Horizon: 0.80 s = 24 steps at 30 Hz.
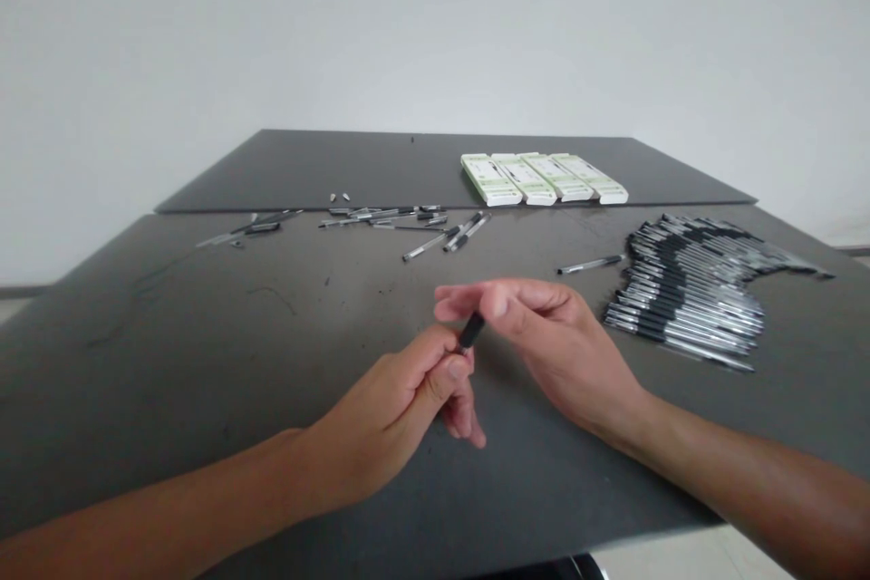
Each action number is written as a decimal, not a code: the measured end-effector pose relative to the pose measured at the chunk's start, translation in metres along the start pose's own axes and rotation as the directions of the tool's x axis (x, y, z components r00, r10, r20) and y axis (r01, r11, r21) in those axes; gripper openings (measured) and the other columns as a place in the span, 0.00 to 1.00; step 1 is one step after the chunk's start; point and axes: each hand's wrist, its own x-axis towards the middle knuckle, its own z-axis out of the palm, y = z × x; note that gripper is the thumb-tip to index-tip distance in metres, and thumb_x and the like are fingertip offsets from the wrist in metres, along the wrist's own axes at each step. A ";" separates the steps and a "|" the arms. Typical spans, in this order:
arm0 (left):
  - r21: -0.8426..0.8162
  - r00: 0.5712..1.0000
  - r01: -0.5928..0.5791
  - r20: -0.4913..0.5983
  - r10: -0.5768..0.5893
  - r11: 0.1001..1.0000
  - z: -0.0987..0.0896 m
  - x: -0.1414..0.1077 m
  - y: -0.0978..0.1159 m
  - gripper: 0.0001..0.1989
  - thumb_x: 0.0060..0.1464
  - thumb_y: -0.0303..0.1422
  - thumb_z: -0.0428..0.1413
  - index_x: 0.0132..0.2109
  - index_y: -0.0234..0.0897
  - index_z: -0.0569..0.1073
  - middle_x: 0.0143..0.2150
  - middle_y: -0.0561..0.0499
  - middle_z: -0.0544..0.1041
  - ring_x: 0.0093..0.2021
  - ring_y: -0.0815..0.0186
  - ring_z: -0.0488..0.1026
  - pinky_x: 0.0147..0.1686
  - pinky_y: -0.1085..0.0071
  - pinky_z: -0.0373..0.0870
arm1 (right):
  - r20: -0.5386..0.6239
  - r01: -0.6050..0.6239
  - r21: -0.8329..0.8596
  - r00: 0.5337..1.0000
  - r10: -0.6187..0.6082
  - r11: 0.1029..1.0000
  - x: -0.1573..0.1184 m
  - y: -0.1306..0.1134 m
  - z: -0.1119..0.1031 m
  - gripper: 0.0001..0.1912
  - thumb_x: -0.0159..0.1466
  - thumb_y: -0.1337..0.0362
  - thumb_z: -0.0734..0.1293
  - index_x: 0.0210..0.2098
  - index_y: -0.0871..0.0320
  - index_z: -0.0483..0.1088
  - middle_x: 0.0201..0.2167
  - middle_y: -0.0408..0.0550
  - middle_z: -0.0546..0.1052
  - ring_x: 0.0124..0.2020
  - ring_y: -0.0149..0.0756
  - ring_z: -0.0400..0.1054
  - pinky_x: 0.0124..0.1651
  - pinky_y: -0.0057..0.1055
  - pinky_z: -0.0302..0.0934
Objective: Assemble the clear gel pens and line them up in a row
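A pen's black end, which looks like a cap, sticks up out of my left hand. That hand is closed around the pen, thumb pressed against the curled fingers, and most of the barrel is hidden in the grip. My right hand arches over the pen's top from the right. Its fingers reach out to the left behind the black end, with the thumb beside it. Whether the right fingers press on the pen, I cannot tell for certain. Both hands hover above the near middle of the dark table.
A big row of black-and-clear pens lies at right, one single pen beside it. Loose pens and pen parts are scattered mid-table, more parts at left. White-green boxes lie on the raised back panel.
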 end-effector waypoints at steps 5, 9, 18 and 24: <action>-0.066 1.000 -0.011 -0.028 0.009 0.998 0.000 -0.002 0.000 0.19 0.80 0.48 0.43 0.44 0.41 0.64 0.31 0.55 0.76 0.35 0.63 0.83 0.42 0.64 0.75 | 0.169 -0.110 0.177 0.982 0.080 0.978 -0.001 -0.003 0.002 0.25 0.74 0.44 0.67 0.65 0.47 0.77 0.30 0.45 0.85 0.29 0.42 0.81 0.36 0.42 0.78; -0.067 1.000 -0.007 -0.016 0.006 0.998 -0.001 -0.002 -0.001 0.20 0.79 0.51 0.43 0.44 0.41 0.64 0.31 0.53 0.78 0.36 0.61 0.83 0.42 0.63 0.74 | 0.013 -0.031 0.082 0.999 0.030 0.996 0.002 0.000 -0.006 0.15 0.70 0.49 0.74 0.53 0.45 0.85 0.42 0.47 0.88 0.44 0.45 0.83 0.51 0.44 0.77; -0.070 1.000 -0.009 -0.009 0.008 0.997 -0.001 -0.001 -0.001 0.20 0.79 0.50 0.43 0.43 0.41 0.64 0.31 0.52 0.79 0.36 0.60 0.84 0.42 0.62 0.74 | -0.010 0.006 0.035 1.000 -0.005 0.999 0.003 0.005 -0.011 0.12 0.72 0.53 0.73 0.52 0.43 0.85 0.56 0.45 0.86 0.56 0.42 0.81 0.63 0.43 0.73; -0.103 1.000 -0.023 -0.001 0.023 0.994 -0.002 0.000 -0.002 0.20 0.79 0.50 0.44 0.43 0.41 0.64 0.31 0.54 0.75 0.36 0.61 0.84 0.41 0.64 0.75 | -0.051 -0.016 -0.042 0.999 0.014 0.999 0.001 0.006 -0.018 0.11 0.70 0.54 0.76 0.50 0.41 0.86 0.48 0.42 0.88 0.51 0.40 0.83 0.62 0.39 0.73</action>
